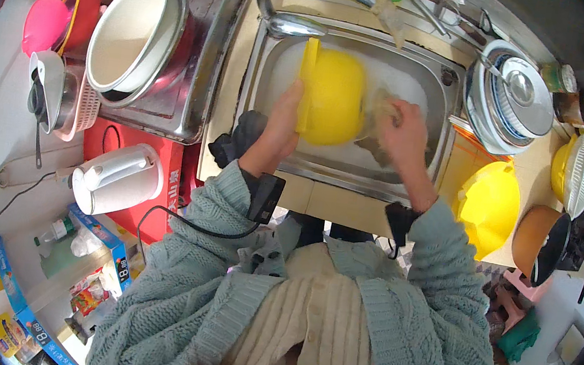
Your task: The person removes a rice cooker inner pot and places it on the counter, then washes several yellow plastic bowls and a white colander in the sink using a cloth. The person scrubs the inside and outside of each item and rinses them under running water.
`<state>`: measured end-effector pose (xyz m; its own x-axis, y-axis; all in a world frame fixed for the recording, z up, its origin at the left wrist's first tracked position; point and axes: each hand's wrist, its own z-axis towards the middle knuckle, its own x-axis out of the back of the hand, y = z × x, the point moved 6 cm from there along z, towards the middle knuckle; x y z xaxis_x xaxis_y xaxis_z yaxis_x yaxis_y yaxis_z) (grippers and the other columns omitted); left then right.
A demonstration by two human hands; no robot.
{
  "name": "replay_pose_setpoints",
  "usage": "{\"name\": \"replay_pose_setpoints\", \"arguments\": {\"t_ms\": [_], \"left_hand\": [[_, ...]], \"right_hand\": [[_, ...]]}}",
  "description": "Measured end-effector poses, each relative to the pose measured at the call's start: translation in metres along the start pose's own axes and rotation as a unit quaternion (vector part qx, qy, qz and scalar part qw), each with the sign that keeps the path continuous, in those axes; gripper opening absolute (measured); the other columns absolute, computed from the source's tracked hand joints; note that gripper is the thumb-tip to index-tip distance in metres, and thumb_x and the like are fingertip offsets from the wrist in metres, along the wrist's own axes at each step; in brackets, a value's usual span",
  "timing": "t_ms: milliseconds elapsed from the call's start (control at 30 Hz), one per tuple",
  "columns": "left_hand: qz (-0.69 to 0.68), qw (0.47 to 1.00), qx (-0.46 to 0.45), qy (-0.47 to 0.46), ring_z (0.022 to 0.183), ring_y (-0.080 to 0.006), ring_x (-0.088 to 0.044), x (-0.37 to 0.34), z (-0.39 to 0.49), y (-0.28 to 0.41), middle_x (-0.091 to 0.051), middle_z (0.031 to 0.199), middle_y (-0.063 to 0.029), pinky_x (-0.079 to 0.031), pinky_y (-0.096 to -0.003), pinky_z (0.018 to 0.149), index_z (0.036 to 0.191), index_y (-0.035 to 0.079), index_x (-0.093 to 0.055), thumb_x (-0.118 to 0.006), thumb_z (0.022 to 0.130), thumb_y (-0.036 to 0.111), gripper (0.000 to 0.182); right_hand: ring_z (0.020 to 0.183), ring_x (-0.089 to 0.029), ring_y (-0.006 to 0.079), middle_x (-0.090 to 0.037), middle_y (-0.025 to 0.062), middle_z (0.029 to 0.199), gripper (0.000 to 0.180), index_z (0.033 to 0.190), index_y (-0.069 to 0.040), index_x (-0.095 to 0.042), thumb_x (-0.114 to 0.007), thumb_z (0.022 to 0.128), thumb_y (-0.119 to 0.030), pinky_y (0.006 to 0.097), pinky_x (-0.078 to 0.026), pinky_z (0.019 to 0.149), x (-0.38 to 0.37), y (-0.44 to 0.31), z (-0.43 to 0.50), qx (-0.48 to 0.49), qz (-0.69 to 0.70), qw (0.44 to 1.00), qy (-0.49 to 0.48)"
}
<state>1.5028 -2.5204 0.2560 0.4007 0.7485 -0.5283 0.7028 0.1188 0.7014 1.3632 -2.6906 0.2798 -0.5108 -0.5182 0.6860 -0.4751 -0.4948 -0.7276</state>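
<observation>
My left hand [284, 118] grips the flat rim of a yellow plastic basin [338, 98], which is tilted on its side over the stainless steel sink [281, 50]. To the right of the basin's rounded bottom, my right hand [403, 133] is closed on a blurred, pale scrubbing cloth or mesh [382, 114]. Whitish, sudsy water [408, 82] lies in the sink below both hands. Something dark, too blurred to name, shows beneath my right hand. The curved chrome faucet [300, 26] reaches over the sink's back left corner.
Left of the sink, nested basins [127, 33] stand on a metal stovetop [196, 72], near a white electric kettle [117, 180]. On the right are stacked bowls and plates [521, 120], a yellow plastic colander or basin [488, 206] and a brown pot [534, 239].
</observation>
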Motion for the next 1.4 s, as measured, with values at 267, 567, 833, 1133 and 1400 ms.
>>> {"name": "replay_pose_setpoints", "arguments": {"t_ms": [267,567,833,1133,1400], "left_hand": [[0.302,0.940,-0.149,0.060,0.078,-0.0187,-0.055,-0.017,0.024,-0.002,-0.058,0.091,-0.0137,-0.044,-0.0349,0.070,0.102,-0.002,-0.054,-0.036,0.098,0.030,0.036],[0.469,0.857,-0.205,0.059,0.066,-0.0231,-0.051,-0.023,0.023,0.009,-0.057,0.073,-0.0143,-0.041,-0.0347,0.060,0.083,-0.004,-0.056,-0.039,0.097,0.028,0.039],[0.499,0.851,-0.163,-0.028,0.063,-0.0249,-0.054,-0.013,0.011,0.014,-0.058,0.068,-0.0154,-0.043,-0.0372,0.059,0.080,-0.002,-0.058,-0.046,0.094,0.020,0.028],[0.405,0.904,-0.115,-0.073,0.074,-0.0109,-0.052,-0.007,-0.003,0.012,-0.060,0.081,-0.0037,-0.044,-0.0278,0.067,0.100,-0.003,-0.059,-0.050,0.094,0.020,0.026],[0.420,0.885,-0.096,-0.175,0.087,-0.0062,-0.052,-0.026,0.009,0.011,-0.060,0.096,0.0002,-0.043,-0.0226,0.075,0.114,-0.001,-0.053,-0.051,0.094,0.014,0.025]], "right_hand": [[0.094,-0.056,0.0335,-0.054,0.0142,0.106,0.019,0.094,-0.004,-0.062,-0.057,0.075,-0.004,0.0398,-0.047,0.081,-0.037,-0.081,-0.023,0.224,0.065,0.972,-0.005],[0.095,-0.056,0.0351,-0.058,0.0157,0.101,0.018,0.091,-0.004,-0.064,-0.058,0.076,-0.009,0.0404,-0.048,0.080,-0.020,-0.073,0.043,0.142,0.032,0.989,-0.003],[0.091,-0.056,0.0366,-0.061,0.0184,0.091,0.017,0.085,-0.003,-0.064,-0.055,0.078,-0.017,0.0427,-0.047,0.078,-0.015,-0.065,0.017,0.134,0.056,0.981,0.128],[0.093,-0.061,0.0314,-0.065,0.0139,0.098,0.024,0.090,-0.007,-0.069,-0.061,0.069,-0.015,0.0390,-0.048,0.080,-0.021,-0.014,0.083,0.140,-0.064,0.981,-0.119],[0.095,-0.056,0.0329,-0.058,0.0147,0.102,0.028,0.101,-0.007,-0.062,-0.057,0.074,-0.010,0.0401,-0.047,0.082,-0.023,-0.074,0.006,0.067,0.118,0.990,0.049]]}}
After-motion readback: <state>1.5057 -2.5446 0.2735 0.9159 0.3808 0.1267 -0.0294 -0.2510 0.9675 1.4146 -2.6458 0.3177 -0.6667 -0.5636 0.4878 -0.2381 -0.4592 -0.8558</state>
